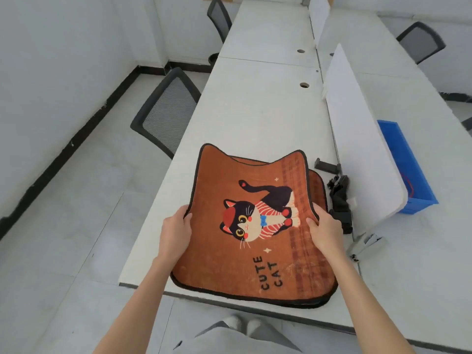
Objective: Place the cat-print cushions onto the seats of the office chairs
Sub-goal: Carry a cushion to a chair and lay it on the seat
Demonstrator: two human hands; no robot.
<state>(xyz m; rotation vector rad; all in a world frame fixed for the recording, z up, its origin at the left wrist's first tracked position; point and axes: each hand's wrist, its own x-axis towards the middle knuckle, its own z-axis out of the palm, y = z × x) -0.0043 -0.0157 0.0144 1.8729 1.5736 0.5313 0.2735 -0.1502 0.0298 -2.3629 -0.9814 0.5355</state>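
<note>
An orange cat-print cushion [229, 267] with black trim and the words "CUTE CAT" lies at the near end of the white desk [258, 111]. My left hand [176, 231] grips its left edge and my right hand [325, 231] grips its right edge. The far end of the cushion is lifted slightly. Beneath it lies another orange cushion [318, 186], whose edge shows at the right. A black mesh office chair [166, 111] stands at the desk's left side, its seat hidden under the desk. A second chair [219, 17] stands farther back.
White divider panels [357, 149] run along the desk's middle. Black clamps and brackets [339, 198] lie right of the cushions. A blue plastic bin [406, 167] sits beyond the divider. A third chair [421, 42] is at the far right. Grey tiled floor lies to the left.
</note>
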